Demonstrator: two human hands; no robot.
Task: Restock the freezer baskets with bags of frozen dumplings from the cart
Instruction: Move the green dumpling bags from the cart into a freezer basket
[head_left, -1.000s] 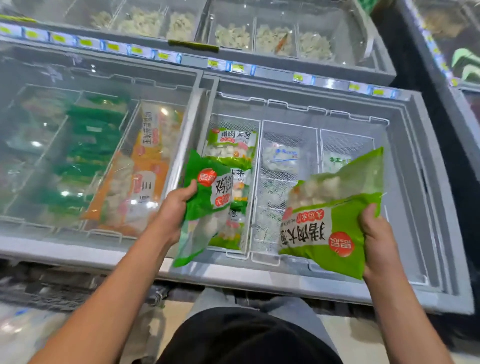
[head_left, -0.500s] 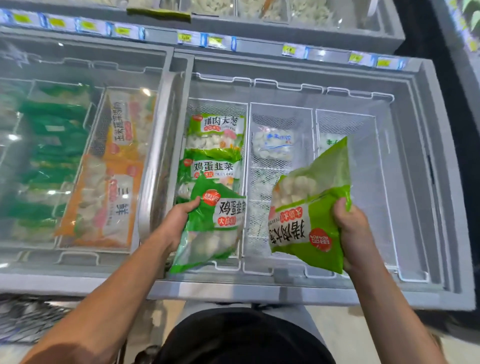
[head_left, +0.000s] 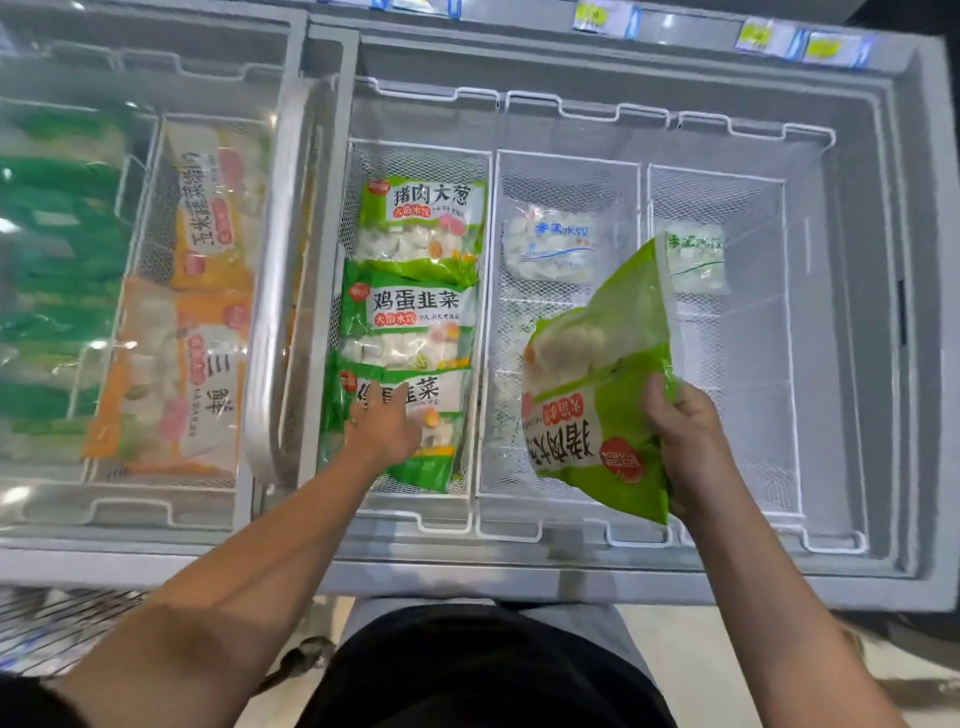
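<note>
The bag that the left hand carried a moment ago now lies flat at the near end of the left basket, third in a row of green bags; that near bag is placed, and the hand's fingers rest spread and flat on it. The right hand grips the second bag by its edge, tilted above the middle basket. One bag is stocked; the second likely goes next.

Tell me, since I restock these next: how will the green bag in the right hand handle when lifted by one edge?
The green bag, pinched at its edge by the right hand, looks floppy. Lumpy dumplings show inside, so weight probably shifts. Its glossy film may slip.
</note>
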